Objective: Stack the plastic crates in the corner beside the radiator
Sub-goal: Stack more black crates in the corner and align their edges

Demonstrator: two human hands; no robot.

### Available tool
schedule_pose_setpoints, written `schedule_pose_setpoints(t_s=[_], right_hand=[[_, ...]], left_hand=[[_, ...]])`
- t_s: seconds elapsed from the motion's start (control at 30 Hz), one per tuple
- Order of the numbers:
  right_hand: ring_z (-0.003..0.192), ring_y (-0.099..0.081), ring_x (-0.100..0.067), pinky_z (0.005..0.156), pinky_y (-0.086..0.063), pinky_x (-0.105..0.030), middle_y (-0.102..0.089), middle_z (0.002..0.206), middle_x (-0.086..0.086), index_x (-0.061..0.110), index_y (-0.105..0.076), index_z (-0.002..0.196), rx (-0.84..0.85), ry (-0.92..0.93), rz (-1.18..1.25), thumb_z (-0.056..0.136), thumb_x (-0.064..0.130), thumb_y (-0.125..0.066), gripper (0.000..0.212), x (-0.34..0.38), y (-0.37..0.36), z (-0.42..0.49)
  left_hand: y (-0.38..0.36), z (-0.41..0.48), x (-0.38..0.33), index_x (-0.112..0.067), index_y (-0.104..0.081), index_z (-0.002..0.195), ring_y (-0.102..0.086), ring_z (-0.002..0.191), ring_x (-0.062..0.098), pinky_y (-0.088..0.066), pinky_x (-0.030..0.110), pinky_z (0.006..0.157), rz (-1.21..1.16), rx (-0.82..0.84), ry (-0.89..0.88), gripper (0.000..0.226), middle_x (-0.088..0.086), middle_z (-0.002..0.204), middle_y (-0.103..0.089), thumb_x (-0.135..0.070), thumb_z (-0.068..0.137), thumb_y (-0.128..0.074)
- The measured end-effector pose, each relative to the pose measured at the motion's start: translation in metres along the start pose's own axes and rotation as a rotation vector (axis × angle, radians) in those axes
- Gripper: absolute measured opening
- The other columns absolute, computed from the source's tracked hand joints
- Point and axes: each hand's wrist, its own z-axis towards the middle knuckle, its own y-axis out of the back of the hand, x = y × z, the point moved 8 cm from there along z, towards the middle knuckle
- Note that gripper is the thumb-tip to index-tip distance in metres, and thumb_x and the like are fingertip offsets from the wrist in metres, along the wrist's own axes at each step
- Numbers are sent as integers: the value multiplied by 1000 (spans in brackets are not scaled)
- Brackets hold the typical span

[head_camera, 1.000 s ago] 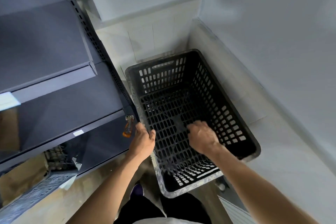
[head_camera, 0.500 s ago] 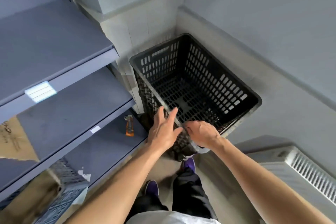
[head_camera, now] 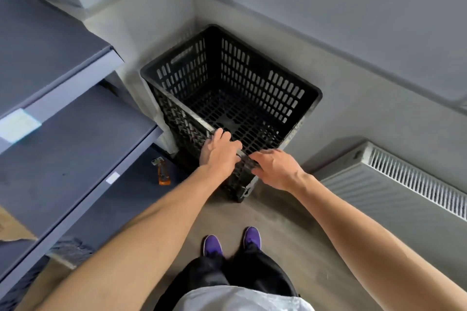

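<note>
Right, both hands are on the near rim: the left hand [head_camera: 219, 151] curls its fingers over it, and the right hand [head_camera: 275, 168] grips just beside it. Even pressure from both should seat the black crate [head_camera: 252, 78] square. It sits in the far corner, shelving [head_camera: 75, 134] on the left, radiator [head_camera: 394, 184] on the right.

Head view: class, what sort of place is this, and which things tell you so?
Probably a shop storeroom: grey metal shelving with label strips, a black perforated plastic crate standing in the corner, and a white panel radiator low on the wall.
</note>
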Motion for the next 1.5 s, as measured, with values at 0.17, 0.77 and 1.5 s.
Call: schedule_pose_setpoints(t_s=[0.17,0.77,1.5], right_hand=[[112,-60,-28,95,-43,-37,-65,114,-4,13,-57,118,-72,65,-87,101,31,-53,24,5,7,-4],[115,-58,-28,92,-46,-36,-67,115,-3,13,-59,124,-118,25,-68,102,29,-53,27,-12,10,-6],[115,-58,-27,103,-40,-33,-67,116,-6,11,-59,127,-201,-23,-20,100,24,-54,30,3,2,-4]], left_hand=[[13,1,-1,-24,-70,109,-45,117,22,-39,40,90,13,-56,-10,20,1,124,-56,-31,95,-56],[-6,18,-7,-32,-63,125,-23,144,20,-43,41,102,35,61,38,32,-2,129,-52,-41,94,-61],[-7,-8,3,-26,-50,138,-1,153,20,-42,44,107,-149,-76,-20,41,3,161,-22,-25,98,-57]])
